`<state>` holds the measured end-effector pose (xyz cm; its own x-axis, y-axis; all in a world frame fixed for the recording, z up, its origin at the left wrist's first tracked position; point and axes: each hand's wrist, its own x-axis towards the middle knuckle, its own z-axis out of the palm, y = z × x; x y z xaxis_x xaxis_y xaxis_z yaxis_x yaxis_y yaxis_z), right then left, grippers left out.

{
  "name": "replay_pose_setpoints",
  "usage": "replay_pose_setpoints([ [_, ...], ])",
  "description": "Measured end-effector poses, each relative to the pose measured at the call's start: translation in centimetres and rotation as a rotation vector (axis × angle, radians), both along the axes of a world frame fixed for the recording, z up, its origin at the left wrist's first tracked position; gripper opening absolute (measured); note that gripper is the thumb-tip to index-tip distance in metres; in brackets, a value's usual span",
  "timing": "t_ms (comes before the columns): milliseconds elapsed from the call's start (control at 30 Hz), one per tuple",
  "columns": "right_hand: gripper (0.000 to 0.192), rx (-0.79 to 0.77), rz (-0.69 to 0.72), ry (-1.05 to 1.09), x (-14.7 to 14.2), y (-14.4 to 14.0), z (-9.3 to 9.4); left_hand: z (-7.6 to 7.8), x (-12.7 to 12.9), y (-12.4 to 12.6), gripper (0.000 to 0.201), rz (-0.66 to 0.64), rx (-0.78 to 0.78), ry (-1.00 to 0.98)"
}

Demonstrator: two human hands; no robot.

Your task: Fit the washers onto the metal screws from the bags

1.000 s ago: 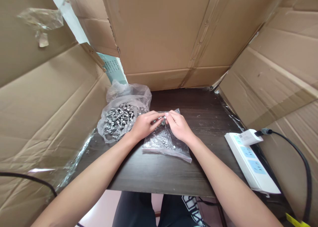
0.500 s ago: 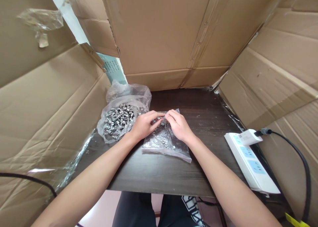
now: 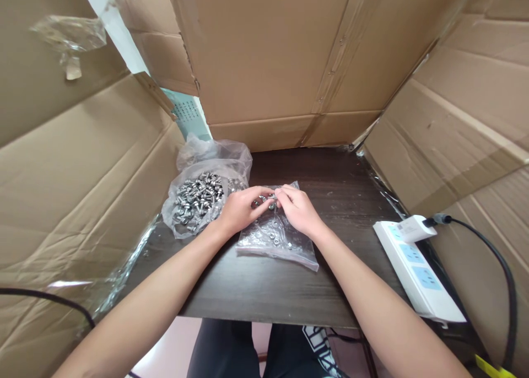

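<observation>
My left hand [image 3: 243,207] and my right hand [image 3: 296,206] meet at the fingertips over a clear zip bag [image 3: 256,246]. Both are closed in a pinch on a small silver bolt [image 3: 274,196], mostly covered by the fingers; whether a nut is on it I cannot tell. Several loose nuts [image 3: 275,239] lie on or in the flat zip bag beneath. To the left of my left hand, an opened plastic bag [image 3: 168,212] holds a heap of bolts [image 3: 200,196], some with washers on their shanks.
The dark wooden table [image 3: 264,295] is boxed in by cardboard walls [image 3: 281,53] at the back and both sides. A white power strip [image 3: 421,273] with a plugged-in adapter and black cable [image 3: 502,257] lies along the right edge. A printed sheet [image 3: 188,113] shows at the back left.
My right fingertips have shifted slightly around the small bolt, with the thumb and forefinger bending. My left hand, the bags and everything else stay in place.
</observation>
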<state>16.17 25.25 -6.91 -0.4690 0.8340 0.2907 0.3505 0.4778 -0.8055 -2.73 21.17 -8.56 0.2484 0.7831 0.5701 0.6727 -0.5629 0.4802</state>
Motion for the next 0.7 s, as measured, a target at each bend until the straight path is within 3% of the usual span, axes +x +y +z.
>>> replay_pose_setpoints([
  [300, 0.022, 0.008, 0.033, 0.003, 0.04, 0.09, -0.08, 0.04, -0.06, 0.00, 0.014, -0.017, -0.056, -0.014],
  [433, 0.002, -0.017, 0.021, 0.012, 0.06, 0.17, -0.50, -0.09, -0.18, 0.07, 0.013, -0.003, -0.049, -0.015],
  [533, 0.009, -0.017, 0.014, 0.023, 0.03, 0.17, -0.72, -0.05, -0.24, 0.11, 0.014, 0.002, -0.059, -0.018],
  [667, 0.003, -0.022, 0.016, 0.025, 0.02, 0.15, -0.49, 0.08, -0.27, 0.10, 0.014, 0.000, -0.064, -0.019],
  [700, 0.010, -0.018, 0.016, 0.016, 0.03, 0.15, -0.39, 0.10, -0.28, 0.10, 0.015, -0.001, -0.064, -0.018],
])
